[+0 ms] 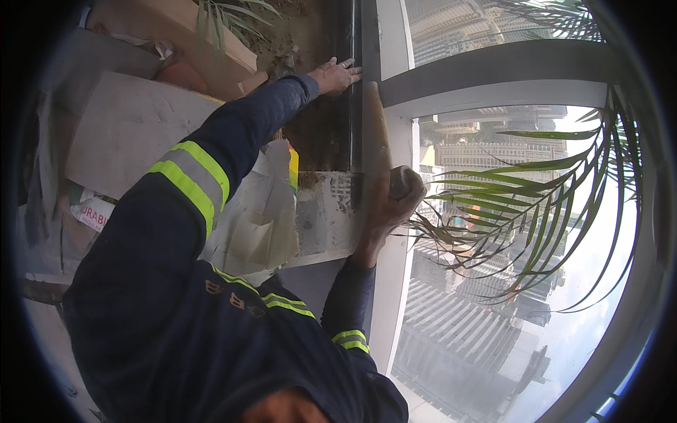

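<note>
My left hand (337,76) rests at the dark narrow edge strip (352,116) along the window frame, its fingers apart. Lower and to the right, my right hand (391,208) is closed around a grey, rough-looking object (404,182), at the lower end of a long tan bar (379,120). The bar lies along the window-side edge; whether it joins the grey object is unclear. Between my arms are a stained pale ledge (326,211) and a crumpled off-white sheet (257,211).
Cardboard sheets (134,130) and brown board pieces (176,35) cover the left side. Dark soil (300,35) lies at the top, under fronds. A grey frame bar (501,74) crosses the windows; palm fronds (522,204) hang before the lower pane, with buildings outside.
</note>
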`<state>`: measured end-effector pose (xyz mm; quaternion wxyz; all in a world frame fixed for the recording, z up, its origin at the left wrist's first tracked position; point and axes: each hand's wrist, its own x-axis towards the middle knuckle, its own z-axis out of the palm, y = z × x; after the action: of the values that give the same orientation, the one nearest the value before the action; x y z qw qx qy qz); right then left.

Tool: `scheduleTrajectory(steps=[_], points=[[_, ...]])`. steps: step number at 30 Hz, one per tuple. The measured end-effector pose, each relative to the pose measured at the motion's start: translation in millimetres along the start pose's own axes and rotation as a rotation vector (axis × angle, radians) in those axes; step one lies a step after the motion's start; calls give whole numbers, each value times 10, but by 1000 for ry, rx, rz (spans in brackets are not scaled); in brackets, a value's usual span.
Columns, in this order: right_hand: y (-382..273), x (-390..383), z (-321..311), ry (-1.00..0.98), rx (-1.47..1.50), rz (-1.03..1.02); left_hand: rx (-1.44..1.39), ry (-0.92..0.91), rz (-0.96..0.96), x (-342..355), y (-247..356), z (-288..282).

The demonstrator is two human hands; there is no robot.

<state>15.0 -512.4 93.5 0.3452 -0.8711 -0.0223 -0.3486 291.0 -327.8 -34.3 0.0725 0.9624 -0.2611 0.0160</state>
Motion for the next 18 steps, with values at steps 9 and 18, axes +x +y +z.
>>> scheduleTrajectory(steps=[9,18], points=[[65,57,92,31,85,-1,-35,-21,-15,36,-100,-37],[529,236,415,-135,-80,38,-105,-1,-79,112,-269,-33]])
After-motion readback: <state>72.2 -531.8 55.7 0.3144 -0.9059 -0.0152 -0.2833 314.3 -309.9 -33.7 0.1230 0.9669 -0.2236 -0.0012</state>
